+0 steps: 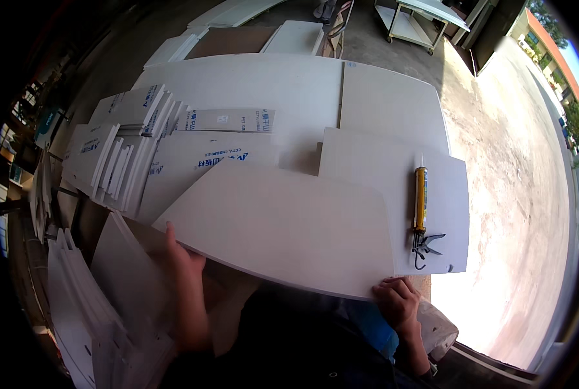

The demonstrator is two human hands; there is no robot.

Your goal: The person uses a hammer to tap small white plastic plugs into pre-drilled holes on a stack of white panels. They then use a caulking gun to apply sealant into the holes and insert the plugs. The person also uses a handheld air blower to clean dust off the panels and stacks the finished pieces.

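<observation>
A large pale board lies in front of me, its near edge close to my body. My left hand grips the near left edge, thumb up against the board and fingers hidden below. At the near right corner my right hand is closed over the edge with its fingers curled. To the right of the board, a yellow caulking gun with a black trigger handle rests on another white panel. Part of that panel is covered by the board I hold.
Stacks of cut white panels with blue print stand at the left of the work surface. More panels lean upright at my lower left. Beyond are further boards and a wheeled cart. Sunlit concrete runs along the right.
</observation>
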